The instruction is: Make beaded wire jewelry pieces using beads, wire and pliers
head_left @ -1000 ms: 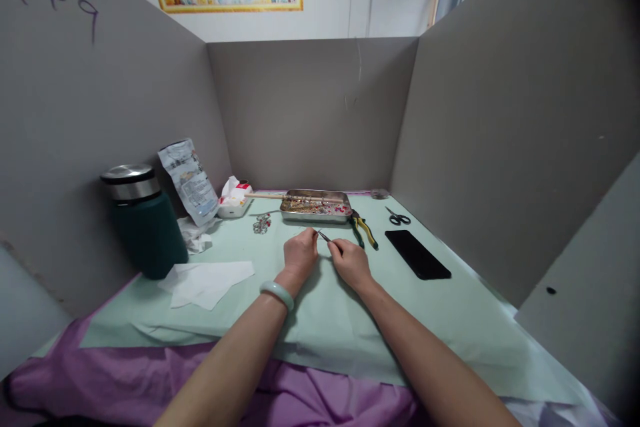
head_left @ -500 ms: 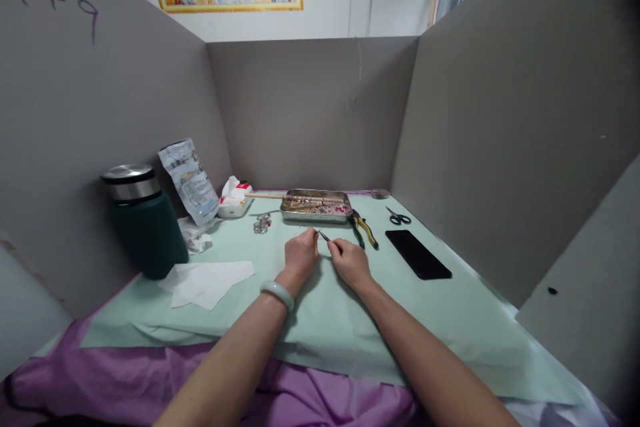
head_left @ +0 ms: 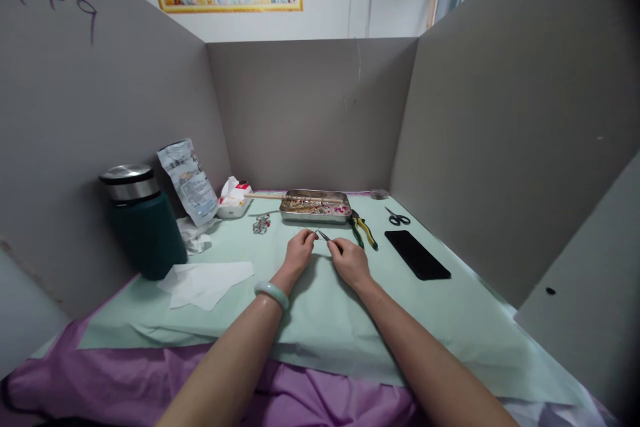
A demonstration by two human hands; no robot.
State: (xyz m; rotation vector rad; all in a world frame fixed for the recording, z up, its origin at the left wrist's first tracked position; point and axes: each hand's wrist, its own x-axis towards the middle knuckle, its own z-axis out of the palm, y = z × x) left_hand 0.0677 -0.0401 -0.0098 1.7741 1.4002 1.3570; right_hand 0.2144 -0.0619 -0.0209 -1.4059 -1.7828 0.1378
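Note:
My left hand point(head_left: 299, 251), with a pale green bangle point(head_left: 273, 293) at the wrist, is closed in a pinch. What sits between its fingertips is too small to make out. My right hand point(head_left: 351, 262) grips dark pointed tweezers point(head_left: 324, 236), whose tips aim left at the left fingertips. Whether the tips touch anything I cannot tell. Just beyond both hands lies a metal tray point(head_left: 315, 218) of small gold, silver and red pieces. A small silver chain bundle with red bits point(head_left: 261, 224) rests on the cloth to the left.
Pliers point(head_left: 369, 233) lean at the tray's right corner. Farther right are scissors point(head_left: 399, 218) and a black phone point(head_left: 417, 255). On the left stand a green flask point(head_left: 147, 233), a pouch point(head_left: 189, 181), a tissue box point(head_left: 234, 209) and a white paper sheet point(head_left: 205, 283). Grey partitions point(head_left: 313, 113) enclose the table.
My left hand has turned slightly, and its wrist with the bangle has shifted a little left. The right hand and the tweezers have barely moved.

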